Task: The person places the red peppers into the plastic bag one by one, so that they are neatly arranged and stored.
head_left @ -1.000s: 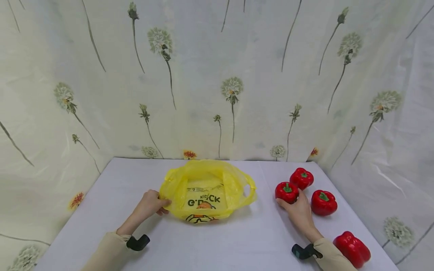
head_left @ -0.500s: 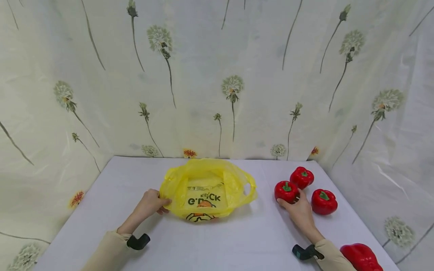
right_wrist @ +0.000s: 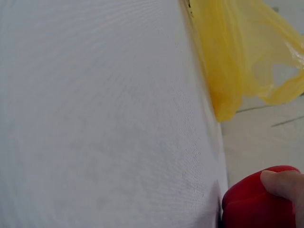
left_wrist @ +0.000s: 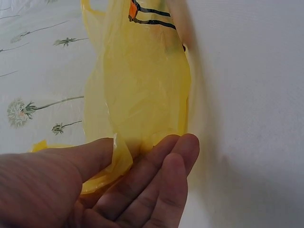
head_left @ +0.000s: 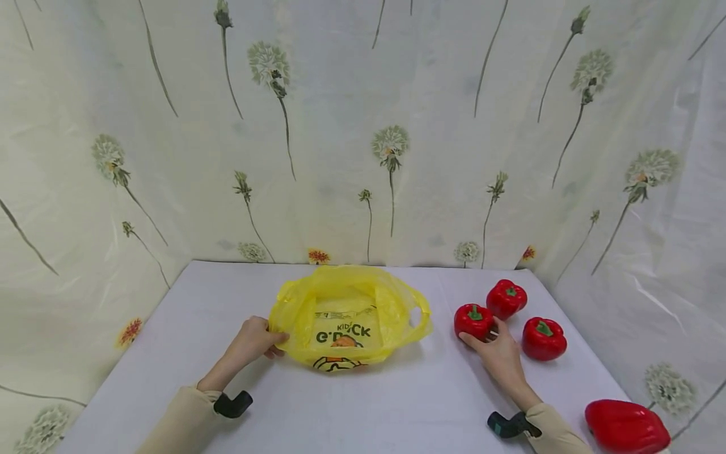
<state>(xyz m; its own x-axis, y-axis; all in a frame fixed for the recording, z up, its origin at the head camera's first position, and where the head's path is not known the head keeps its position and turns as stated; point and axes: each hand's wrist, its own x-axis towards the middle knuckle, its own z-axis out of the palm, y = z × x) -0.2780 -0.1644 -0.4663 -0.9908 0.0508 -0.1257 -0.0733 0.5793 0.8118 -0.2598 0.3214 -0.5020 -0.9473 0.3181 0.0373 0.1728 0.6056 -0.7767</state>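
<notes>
A yellow plastic bag (head_left: 345, 328) with printed lettering stands mouth open at mid-table. My left hand (head_left: 252, 343) pinches its left rim between thumb and fingers; the left wrist view shows the folded plastic (left_wrist: 121, 164) caught there. On the right, my right hand (head_left: 501, 356) holds a red bell pepper (head_left: 472, 321), green stem up. Its thumb (right_wrist: 280, 183) lies against the pepper (right_wrist: 256, 204) in the right wrist view, low beside the tabletop. The far side of that grip is hidden.
Two more red bell peppers stand close to the right hand: one behind (head_left: 507, 298), one to its right (head_left: 543, 338). Another pepper (head_left: 626, 425) lies on its side at the table's right edge. Flowered curtain (head_left: 340, 126) surrounds the white table (head_left: 363, 416).
The pepper near the front right has rolled rightward to the table edge. The pepper in my right hand has shifted slightly left, away from the one behind. My left hand keeps its place.
</notes>
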